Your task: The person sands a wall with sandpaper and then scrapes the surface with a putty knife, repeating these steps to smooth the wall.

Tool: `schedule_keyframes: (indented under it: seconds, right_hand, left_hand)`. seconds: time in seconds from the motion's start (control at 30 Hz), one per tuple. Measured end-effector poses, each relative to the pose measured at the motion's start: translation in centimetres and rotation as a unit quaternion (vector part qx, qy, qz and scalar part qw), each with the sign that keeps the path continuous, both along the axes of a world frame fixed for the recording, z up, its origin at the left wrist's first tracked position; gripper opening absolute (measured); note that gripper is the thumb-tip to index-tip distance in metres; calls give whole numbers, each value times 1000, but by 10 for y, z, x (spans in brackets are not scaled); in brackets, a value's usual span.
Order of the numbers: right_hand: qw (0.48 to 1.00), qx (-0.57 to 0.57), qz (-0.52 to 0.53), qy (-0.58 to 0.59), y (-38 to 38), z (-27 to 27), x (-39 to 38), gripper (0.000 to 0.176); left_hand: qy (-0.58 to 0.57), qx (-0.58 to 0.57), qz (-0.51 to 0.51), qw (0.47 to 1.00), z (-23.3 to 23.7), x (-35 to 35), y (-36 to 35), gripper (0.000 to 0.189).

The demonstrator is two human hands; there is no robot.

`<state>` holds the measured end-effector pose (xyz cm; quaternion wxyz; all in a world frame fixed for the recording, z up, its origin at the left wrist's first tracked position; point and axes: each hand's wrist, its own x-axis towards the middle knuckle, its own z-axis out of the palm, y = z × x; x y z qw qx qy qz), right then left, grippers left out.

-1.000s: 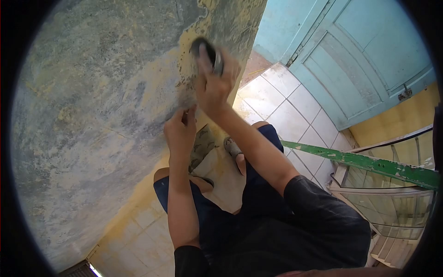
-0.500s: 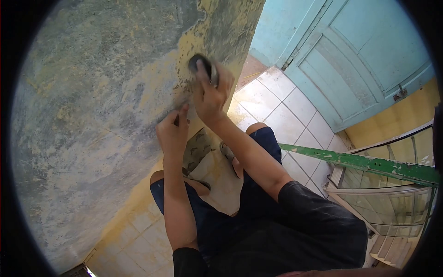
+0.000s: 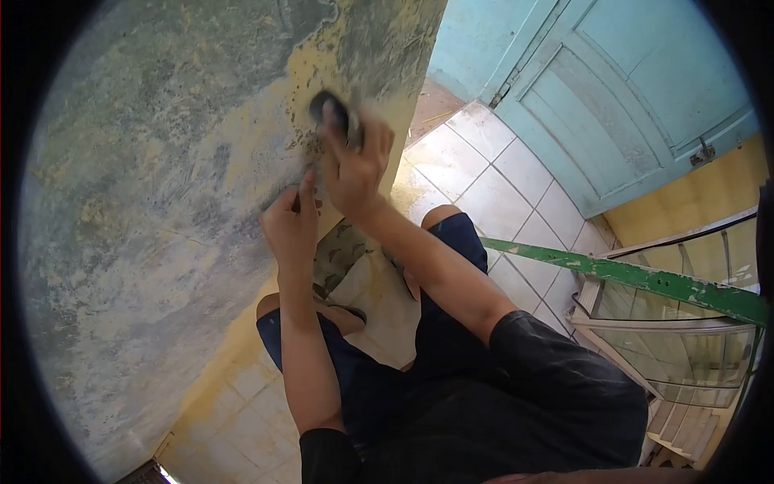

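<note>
My right hand (image 3: 356,171) is closed around a dark, rounded hand tool (image 3: 319,103) and presses it to the wall (image 3: 161,161). The tool's exact kind is hidden by my fingers and motion blur. Lower down and to the left, my left hand (image 3: 288,230) is at the wall, fingers curled and thumb pointing up. Something dark shows at its grip, too blurred to name. The wall is patchy grey with yellow paint remnants, and the tool is on a yellow patch near the wall's right edge.
A green, chipped bar (image 3: 645,282) juts in from the right, over framed glass panels (image 3: 677,355). A light blue door (image 3: 613,121) stands behind. White floor tiles (image 3: 484,189) lie beyond the wall's edge. Between my knees is a patterned grey piece (image 3: 343,254).
The view has shifted slightly, so the wall and both hands appear a little farther left. My right hand still holds the dark tool on about the same yellow patch.
</note>
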<state>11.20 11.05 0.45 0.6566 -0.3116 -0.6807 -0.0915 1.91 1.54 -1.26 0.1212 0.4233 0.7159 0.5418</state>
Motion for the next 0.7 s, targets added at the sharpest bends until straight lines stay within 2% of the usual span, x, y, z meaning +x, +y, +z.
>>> schedule_keyframes:
  seconds: [0.07,0.1,0.17,0.27,0.3,0.37,0.47,0.57,0.67,0.7]
  right_hand:
    - [999,-10,27,-26,-3,-9,4,44]
    - [999,-7,26,-25,4,1,6,44]
    - [998,58,-21,11,20,28,4,42]
    - [999,26,-34,-8,9,27,3,41]
    - [999,30,-34,-6,5,18,1,41]
    - [999,-8,33,-27,-8,-15,0,41]
    - [998,52,-19,-14,15,15,2,40]
    - [1000,5,-15,6,8,28,1,40]
    - [999,-5,24,-28,-10,-11,1,41]
    - [999,-2,22,-28,-8,-7,2,41]
  left_hand:
    - [5,26,-1,1000,0,1,-1,47]
    - [19,-3,-3,1000,2,1,-3,48]
    - [36,-32,-3,999,8,-2,-1,49]
    - [4,-18,2,1000,3,2,-6,50]
    - [-1,-3,4,1000,-1,1,-2,50]
    - [-6,14,4,1000,-3,0,0,50]
    - [35,0,5,999,2,-2,1,50]
    - [15,-26,0,1000,3,2,-8,50]
    - [6,15,0,1000,4,1,-2,49]
    - [3,17,4,1000,4,2,-1,49]
